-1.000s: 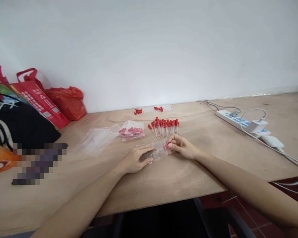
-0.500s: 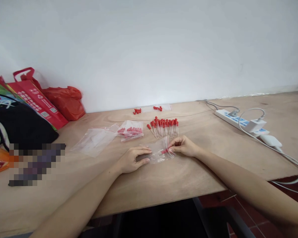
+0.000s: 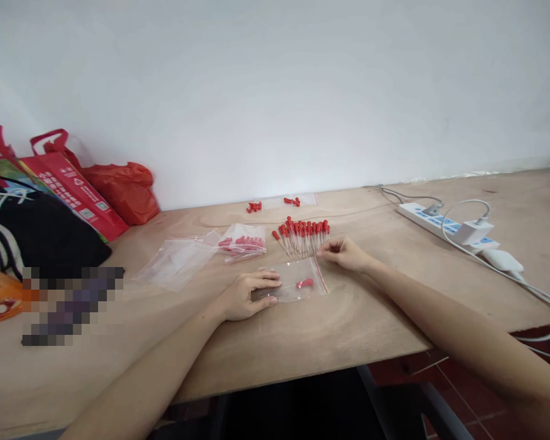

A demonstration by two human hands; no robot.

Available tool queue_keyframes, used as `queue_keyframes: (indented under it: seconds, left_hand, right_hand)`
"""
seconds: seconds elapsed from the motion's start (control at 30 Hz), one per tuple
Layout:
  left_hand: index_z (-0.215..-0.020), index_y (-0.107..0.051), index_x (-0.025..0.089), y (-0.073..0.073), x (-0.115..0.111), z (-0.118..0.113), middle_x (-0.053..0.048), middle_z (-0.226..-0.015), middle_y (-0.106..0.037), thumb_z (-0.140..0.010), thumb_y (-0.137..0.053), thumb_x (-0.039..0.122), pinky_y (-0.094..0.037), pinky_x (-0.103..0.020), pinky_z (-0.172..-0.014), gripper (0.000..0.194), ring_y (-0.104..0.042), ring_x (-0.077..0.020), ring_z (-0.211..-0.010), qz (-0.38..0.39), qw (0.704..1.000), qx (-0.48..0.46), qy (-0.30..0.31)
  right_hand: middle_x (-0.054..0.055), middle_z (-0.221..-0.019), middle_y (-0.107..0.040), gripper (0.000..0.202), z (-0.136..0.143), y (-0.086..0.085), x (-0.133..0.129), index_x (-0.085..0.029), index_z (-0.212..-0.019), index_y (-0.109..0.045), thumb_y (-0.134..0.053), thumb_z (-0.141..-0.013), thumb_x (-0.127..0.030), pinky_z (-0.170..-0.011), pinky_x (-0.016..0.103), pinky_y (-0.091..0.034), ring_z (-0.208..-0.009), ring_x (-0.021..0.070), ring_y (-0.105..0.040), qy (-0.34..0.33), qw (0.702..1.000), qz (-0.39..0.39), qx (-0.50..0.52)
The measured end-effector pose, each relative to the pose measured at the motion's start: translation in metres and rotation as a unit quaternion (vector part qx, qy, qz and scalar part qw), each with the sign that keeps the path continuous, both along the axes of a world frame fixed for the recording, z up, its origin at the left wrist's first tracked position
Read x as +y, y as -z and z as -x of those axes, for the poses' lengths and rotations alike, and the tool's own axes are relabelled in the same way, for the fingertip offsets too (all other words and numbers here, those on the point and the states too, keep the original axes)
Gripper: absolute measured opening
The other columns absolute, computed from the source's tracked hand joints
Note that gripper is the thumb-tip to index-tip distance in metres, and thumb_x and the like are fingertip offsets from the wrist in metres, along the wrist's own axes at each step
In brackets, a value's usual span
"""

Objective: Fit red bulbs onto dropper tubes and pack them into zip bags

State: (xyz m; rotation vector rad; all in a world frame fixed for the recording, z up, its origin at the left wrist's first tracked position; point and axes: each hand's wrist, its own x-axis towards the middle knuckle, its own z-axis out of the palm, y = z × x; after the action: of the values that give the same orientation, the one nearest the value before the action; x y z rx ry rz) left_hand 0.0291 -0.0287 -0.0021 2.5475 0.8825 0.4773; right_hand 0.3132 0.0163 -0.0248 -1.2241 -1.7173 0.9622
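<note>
A clear zip bag [image 3: 297, 270] lies flat on the table with one red-bulbed dropper [image 3: 305, 283] inside, its thin stem pointing left. My left hand [image 3: 250, 295] rests on the bag's left end, fingers stretched and thumb apart, pressing it down. Just past the bag's top right corner, my right hand [image 3: 343, 253] has thumb and forefinger pinched together; whether anything is between them is too small to tell. Behind the bag, several loose droppers [image 3: 305, 229] lie in a row, red bulbs away from me. The tips of the nearest ones lie close to my right fingertips.
Filled zip bags [image 3: 242, 240] and flat zip bags [image 3: 176, 263] lie to the left. Loose red bulbs [image 3: 253, 207] sit near the wall. On the right are a power strip [image 3: 421, 219] and white cables; bags, including a red plastic bag [image 3: 123, 192], stand at left.
My right hand has let go of the bag's zip edge and moved slightly up and away. The bag now lies flatter, its dropper in plain view. My left hand stays in place.
</note>
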Motion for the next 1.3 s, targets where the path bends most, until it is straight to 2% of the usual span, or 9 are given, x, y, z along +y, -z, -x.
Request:
queue_keyframes:
  seconds: [0.07,0.17,0.33,0.5,0.63,0.77,0.93,1.13,1.3]
  left_hand:
    - [-0.11,-0.056,0.023,-0.001,0.0,0.0,-0.005,-0.12,-0.052,-0.077,-0.053,0.034,-0.033,-0.038,-0.099,0.034,-0.044,-0.02,-0.115,0.004,1.0,0.001,-0.001]
    - [-0.11,-0.056,0.024,-0.001,0.0,0.0,-0.004,-0.121,-0.051,-0.077,-0.053,0.034,-0.033,-0.039,-0.099,0.035,-0.042,-0.0206,-0.116,0.011,1.0,-0.001,-0.003]
    - [-0.11,-0.055,0.024,-0.002,-0.002,0.0,-0.005,-0.122,-0.051,-0.077,-0.054,0.035,-0.032,-0.039,-0.099,0.036,-0.043,-0.0195,-0.115,0.021,1.0,0.005,-0.007]
    - [-0.11,-0.056,0.022,-0.004,-0.003,-0.001,-0.006,-0.122,-0.051,-0.076,-0.054,0.035,-0.031,-0.037,-0.1,0.036,-0.044,-0.0187,-0.115,0.025,1.0,0.006,-0.008]
    - [-0.111,-0.055,0.023,-0.004,-0.002,-0.002,-0.006,-0.123,-0.05,-0.076,-0.053,0.036,-0.031,-0.037,-0.1,0.037,-0.043,-0.0189,-0.115,0.024,1.0,0.016,-0.006]
    - [-0.112,-0.055,0.024,-0.004,-0.001,-0.001,-0.004,-0.124,-0.048,-0.077,-0.053,0.037,-0.033,-0.037,-0.098,0.037,-0.042,-0.0191,-0.116,0.017,1.0,0.02,-0.002]
    - [-0.112,-0.054,0.026,-0.004,-0.002,-0.001,-0.003,-0.124,-0.048,-0.077,-0.052,0.037,-0.033,-0.038,-0.098,0.037,-0.042,-0.0194,-0.116,0.011,1.0,0.026,-0.008]
    - [-0.113,-0.053,0.027,-0.004,-0.001,-0.001,-0.002,-0.125,-0.048,-0.078,-0.051,0.037,-0.033,-0.039,-0.098,0.036,-0.041,-0.0201,-0.117,0.012,0.999,0.03,-0.015]
    - [-0.121,-0.044,0.026,-0.002,0.0,-0.001,-0.002,-0.127,-0.046,-0.082,-0.046,0.037,-0.03,-0.039,-0.1,0.041,-0.039,-0.019,-0.119,0.017,0.999,0.024,-0.022]
  right_hand:
    - [0.001,-0.062,-0.061,0.016,-0.009,0.0,0.023,-0.014,-0.065,-0.062,-0.061,-0.065,-0.03,-0.054,0.022,-0.04,-0.055,0.0104,-0.052,0.143,0.989,-0.018,-0.021]
    - [0.005,-0.073,-0.063,0.016,-0.017,0.002,0.057,-0.013,-0.073,-0.063,-0.056,-0.068,-0.027,-0.063,0.024,-0.041,-0.065,0.0136,-0.056,0.227,0.973,-0.023,-0.026]
    - [0.007,-0.072,-0.064,0.011,-0.011,0.008,0.09,-0.015,-0.066,-0.063,-0.06,-0.063,-0.025,-0.071,0.027,-0.04,-0.076,0.0184,-0.057,0.298,0.954,-0.008,-0.018]
    - [0.002,-0.053,-0.056,0.01,-0.007,0.005,0.097,-0.016,-0.055,-0.055,-0.059,-0.062,-0.022,-0.055,0.025,-0.04,-0.057,0.0149,-0.054,0.33,0.942,0.025,0.048]
    - [-0.001,-0.051,-0.053,0.015,-0.016,-0.008,0.085,-0.017,-0.06,-0.048,-0.05,-0.072,-0.026,-0.042,0.02,-0.035,-0.041,0.008,-0.044,0.322,0.936,0.027,0.139]
    - [-0.003,-0.052,-0.052,0.018,-0.024,-0.012,0.052,-0.018,-0.062,-0.043,-0.046,-0.076,-0.029,-0.04,0.018,-0.034,-0.039,0.0052,-0.041,0.288,0.934,0.016,0.213]
    - [-0.003,-0.053,-0.053,0.024,-0.016,0.002,0.005,-0.019,-0.068,-0.043,-0.057,-0.069,-0.04,-0.04,0.019,-0.037,-0.042,0.0071,-0.046,0.253,0.933,0.01,0.258]
    - [-0.003,-0.057,-0.055,0.036,0.005,0.006,-0.011,-0.021,-0.072,-0.042,-0.063,-0.062,-0.048,-0.045,0.023,-0.043,-0.047,0.0092,-0.05,0.225,0.919,-0.004,0.324]
    - [-0.002,-0.06,-0.058,0.039,0.016,0.0,-0.024,-0.019,-0.073,-0.046,-0.071,-0.053,-0.042,-0.053,0.025,-0.049,-0.053,0.01,-0.056,0.085,0.945,0.055,0.312]
